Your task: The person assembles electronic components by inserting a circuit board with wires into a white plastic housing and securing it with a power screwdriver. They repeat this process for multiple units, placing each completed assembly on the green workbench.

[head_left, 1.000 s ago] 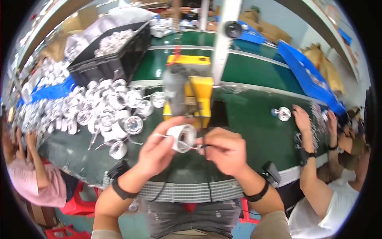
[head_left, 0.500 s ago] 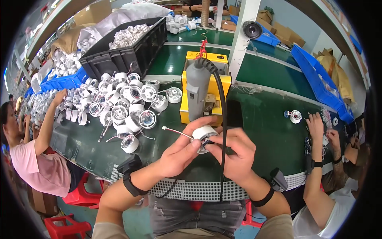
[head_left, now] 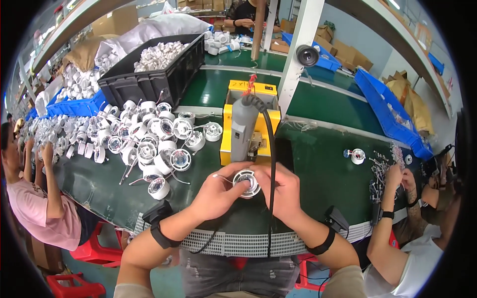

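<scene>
Between my hands, in front of the yellow machine (head_left: 227, 144), is a round white plastic housing (head_left: 252, 188) with its ringed open face turned up. My left hand (head_left: 214, 197) is closed on it, the thumb pressing into the middle. A thin lead with a small white plug sticks out on that side. My right hand (head_left: 284, 192) grips the housing's right edge, its fingertips partly hidden behind a hanging black cable (head_left: 273, 164). That cable runs from a grey cylindrical tool (head_left: 243, 129) standing at the machine.
A heap of similar white housings (head_left: 149, 149) lies left, beside a black crate (head_left: 144, 84) of small white parts. One housing (head_left: 357, 156) sits at right. Co-workers' hands work on both sides: one at a far-left pile, others by a wire bundle (head_left: 381, 174). A white post (head_left: 298, 74) rises behind.
The housing has been turned from tilted sideways to face up, and my left thumb now lies inside it. The right-hand co-worker's hands have come together. The whole view has shifted slightly.
</scene>
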A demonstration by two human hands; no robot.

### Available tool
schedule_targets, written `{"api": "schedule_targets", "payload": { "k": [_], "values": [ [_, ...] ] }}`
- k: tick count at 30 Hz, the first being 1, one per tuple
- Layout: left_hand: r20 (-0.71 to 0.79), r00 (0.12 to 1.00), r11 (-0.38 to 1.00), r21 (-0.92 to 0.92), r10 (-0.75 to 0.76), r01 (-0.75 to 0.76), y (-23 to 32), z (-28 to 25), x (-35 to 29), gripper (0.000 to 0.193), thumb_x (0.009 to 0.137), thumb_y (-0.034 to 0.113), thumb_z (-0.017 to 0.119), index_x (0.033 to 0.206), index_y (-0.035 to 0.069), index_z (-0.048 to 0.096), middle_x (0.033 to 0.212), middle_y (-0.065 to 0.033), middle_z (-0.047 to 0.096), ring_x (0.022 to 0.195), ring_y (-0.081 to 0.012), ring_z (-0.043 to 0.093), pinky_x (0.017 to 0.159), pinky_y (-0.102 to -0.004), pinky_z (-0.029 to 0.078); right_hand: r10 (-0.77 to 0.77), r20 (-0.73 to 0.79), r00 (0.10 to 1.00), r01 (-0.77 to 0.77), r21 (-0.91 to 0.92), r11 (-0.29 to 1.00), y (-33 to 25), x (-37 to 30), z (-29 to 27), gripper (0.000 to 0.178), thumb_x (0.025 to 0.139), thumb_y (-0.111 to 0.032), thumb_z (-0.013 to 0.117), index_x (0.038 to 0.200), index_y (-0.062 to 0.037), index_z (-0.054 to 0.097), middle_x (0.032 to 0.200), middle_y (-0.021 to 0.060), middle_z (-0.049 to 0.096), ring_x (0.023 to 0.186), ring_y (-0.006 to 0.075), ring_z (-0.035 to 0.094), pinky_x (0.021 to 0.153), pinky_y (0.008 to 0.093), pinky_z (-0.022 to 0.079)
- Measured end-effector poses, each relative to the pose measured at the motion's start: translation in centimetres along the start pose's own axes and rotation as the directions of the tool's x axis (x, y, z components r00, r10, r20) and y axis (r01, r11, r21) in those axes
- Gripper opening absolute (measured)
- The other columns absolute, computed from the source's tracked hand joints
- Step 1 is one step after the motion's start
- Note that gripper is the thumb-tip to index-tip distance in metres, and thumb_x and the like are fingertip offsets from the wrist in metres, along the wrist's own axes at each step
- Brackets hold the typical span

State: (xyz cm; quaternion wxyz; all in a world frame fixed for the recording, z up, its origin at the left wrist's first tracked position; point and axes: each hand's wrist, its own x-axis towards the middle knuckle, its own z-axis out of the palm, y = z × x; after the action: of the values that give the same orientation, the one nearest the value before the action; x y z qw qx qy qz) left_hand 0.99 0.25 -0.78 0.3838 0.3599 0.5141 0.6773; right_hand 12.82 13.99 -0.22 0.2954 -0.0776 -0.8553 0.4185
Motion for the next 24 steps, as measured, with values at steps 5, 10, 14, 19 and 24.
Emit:
{"api": "schedule_targets", "payload": {
  "k": [5,10,14,19,24],
  "values": [
    [0.131,0.957,0.959,0.15,-0.259,0.239,-1.9,-1.1,0.6,0.035,0.095,0.007,0.055,0.129,-0.002,0.049,0.109,-0.0066,0.062,0.098,-0.0153,0.062,0.08,-0.03,0.059,-0.13,-0.168,0.977,0.122,-0.058,0.991,-1.9,3.7,1.7,0.075,0.073,-0.017,0.079,0.135,0.0023,0.04,0.114,0.0182,0.061,0.105,0.0233,0.061,0.091,0.0349,0.049],
    [0.095,0.917,0.921,0.084,-0.388,0.381,-2.4,-1.5,1.2,0.035,0.098,0.012,0.051,0.129,-0.002,0.051,0.108,-0.0075,0.061,0.097,-0.0159,0.061,0.078,-0.0303,0.059,-0.167,-0.272,0.948,0.222,0.185,0.957,0.3,5.7,3.7,0.067,0.083,-0.019,0.066,0.138,0.0009,0.031,0.098,0.0155,0.06,0.085,0.0224,0.064,0.079,0.0336,0.051],
    [0.077,0.901,0.904,0.037,-0.427,0.426,-2.0,-1.4,1.3,0.037,0.098,0.012,0.05,0.132,-0.002,0.048,0.109,-0.0079,0.061,0.095,-0.0163,0.062,0.078,-0.0298,0.059,-0.143,-0.473,0.869,0.38,0.454,0.806,-2.4,9.1,2.9,0.056,0.093,-0.018,0.047,0.139,0.0016,0.023,0.074,0.0083,0.052,0.054,0.0152,0.053,0.057,0.0288,0.047],
    [0.044,0.902,0.903,0.047,-0.429,0.427,-2.3,-1.4,1.2,0.04,0.097,0.013,0.049,0.134,-0.002,0.047,0.112,-0.0108,0.06,0.092,-0.0168,0.063,0.076,-0.0299,0.059,-0.102,-0.537,0.838,0.349,0.383,0.855,-2.0,11.2,3.0,0.046,0.095,-0.017,0.045,0.134,0.0018,0.029,0.063,0.0058,0.049,0.049,0.014,0.05,0.051,0.0277,0.044],
    [0.041,0.906,0.907,0.053,-0.421,0.418,-2.4,-1.4,1.2,0.039,0.097,0.014,0.048,0.132,-0.003,0.048,0.11,-0.0114,0.061,0.091,-0.017,0.064,0.075,-0.0297,0.059,-0.067,-0.562,0.825,0.333,0.386,0.86,-1.4,11.1,3.5,0.04,0.096,-0.018,0.045,0.13,-0.0005,0.034,0.062,0.0059,0.048,0.046,0.0136,0.048,0.046,0.0271,0.041]
  ]
}}
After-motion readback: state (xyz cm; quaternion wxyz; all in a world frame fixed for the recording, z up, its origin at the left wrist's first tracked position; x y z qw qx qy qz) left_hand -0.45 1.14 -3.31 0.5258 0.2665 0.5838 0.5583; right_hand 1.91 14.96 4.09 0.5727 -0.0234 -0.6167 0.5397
